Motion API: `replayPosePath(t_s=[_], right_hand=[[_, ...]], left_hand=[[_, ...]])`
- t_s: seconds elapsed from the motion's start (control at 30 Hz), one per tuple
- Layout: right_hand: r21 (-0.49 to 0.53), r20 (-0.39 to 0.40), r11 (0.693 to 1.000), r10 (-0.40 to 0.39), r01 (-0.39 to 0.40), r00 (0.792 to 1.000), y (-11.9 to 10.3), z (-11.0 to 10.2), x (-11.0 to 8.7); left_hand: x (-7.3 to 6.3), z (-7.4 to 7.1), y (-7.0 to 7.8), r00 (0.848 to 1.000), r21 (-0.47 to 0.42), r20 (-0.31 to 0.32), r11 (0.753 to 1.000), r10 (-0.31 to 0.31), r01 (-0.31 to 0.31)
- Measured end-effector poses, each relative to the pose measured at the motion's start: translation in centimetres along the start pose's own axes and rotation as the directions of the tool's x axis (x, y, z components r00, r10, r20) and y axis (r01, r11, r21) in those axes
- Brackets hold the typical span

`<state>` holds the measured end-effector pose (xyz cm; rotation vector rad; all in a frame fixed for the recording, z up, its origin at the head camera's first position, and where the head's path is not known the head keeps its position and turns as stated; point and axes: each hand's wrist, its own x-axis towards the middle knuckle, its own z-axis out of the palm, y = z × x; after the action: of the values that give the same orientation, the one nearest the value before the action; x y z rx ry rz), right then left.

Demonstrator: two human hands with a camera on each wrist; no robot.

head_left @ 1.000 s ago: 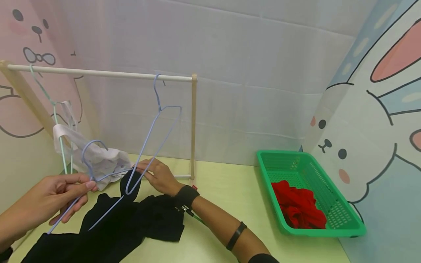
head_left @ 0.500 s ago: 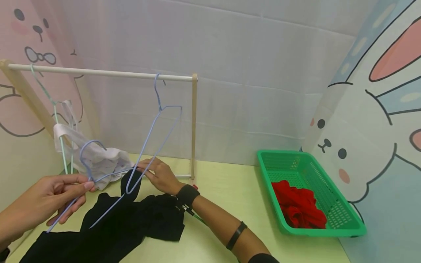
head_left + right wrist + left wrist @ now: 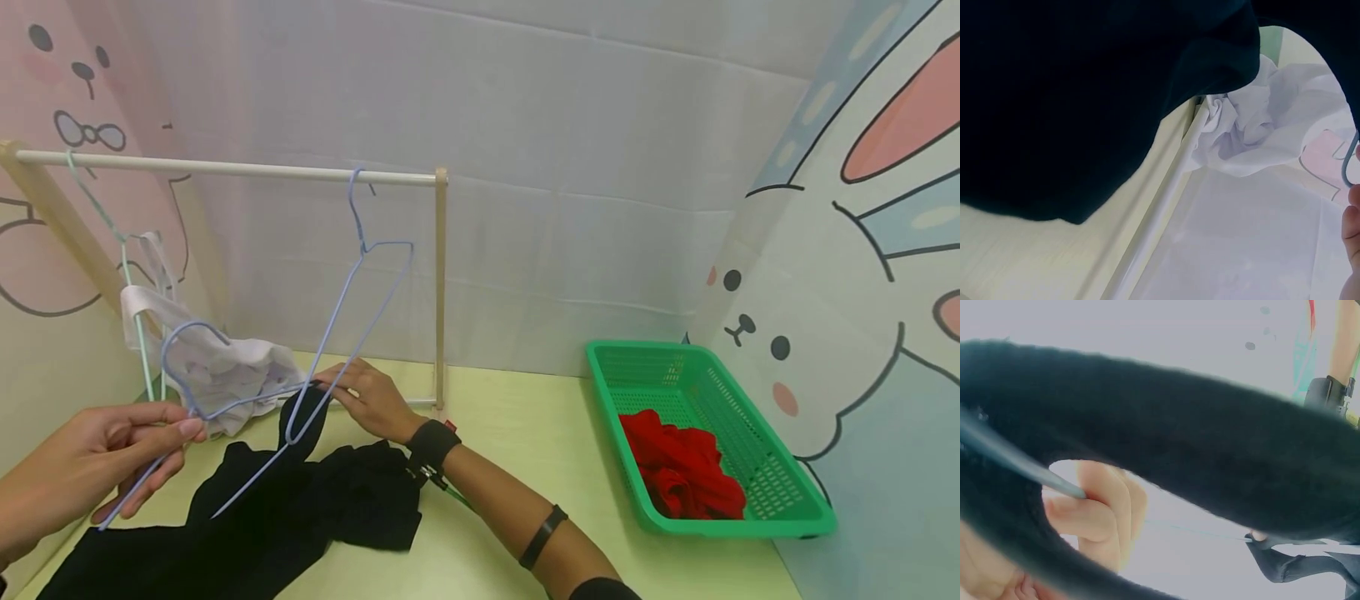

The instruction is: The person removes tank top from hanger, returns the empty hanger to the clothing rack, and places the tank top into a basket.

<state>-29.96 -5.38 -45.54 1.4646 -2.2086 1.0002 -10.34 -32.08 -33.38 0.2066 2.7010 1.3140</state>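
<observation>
My left hand (image 3: 138,458) pinches a light-blue clothes hanger (image 3: 255,398) just under its hook, between thumb and fingers. The hanger's lower part runs into a black garment (image 3: 255,517) spread over the table. At the hanger's far end my right hand (image 3: 371,404) pinches the black cloth and hanger together; the empty blue hanger on the rack partly crosses in front of it. In the left wrist view, black fabric (image 3: 1179,425) forms a loop around the hanger, with curled fingers (image 3: 1107,512) behind. Dark cloth (image 3: 1085,94) covers much of the right wrist view.
A rack with a white rail (image 3: 247,169) stands at the back left. It carries an empty blue hanger (image 3: 339,312) and a mint hanger (image 3: 140,342) with a white garment (image 3: 240,367). To the right sits a green basket (image 3: 795,492) holding red cloth (image 3: 678,467).
My left hand has shifted slightly left and down, taking the hanger's hook along. The right hand stays nearly where it was, pinching the cloth.
</observation>
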Motion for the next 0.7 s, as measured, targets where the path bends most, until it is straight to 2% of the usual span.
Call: replayPosePath(t_s=[0.47,0.6,0.7], right_hand=[[0.009,0.034,1.000,0.022,-0.022,0.999,0.62,-0.22,-0.45],[0.005,0.030,1.000,0.014,-0.014,0.999,0.66,-0.29,-0.46],[0.000,0.028,1.000,0.007,-0.007,1.000,0.66,-0.32,-0.42]], left_hand=[[-0.52,-0.04,0.01,1.000,0.008,-0.018,1.000,-0.025,0.025],[-0.58,-0.10,0.00,1.000,0.012,-0.020,1.000,0.001,-0.001],[-0.62,-0.11,-0.24,0.998,0.013,-0.028,0.999,0.049,-0.049]])
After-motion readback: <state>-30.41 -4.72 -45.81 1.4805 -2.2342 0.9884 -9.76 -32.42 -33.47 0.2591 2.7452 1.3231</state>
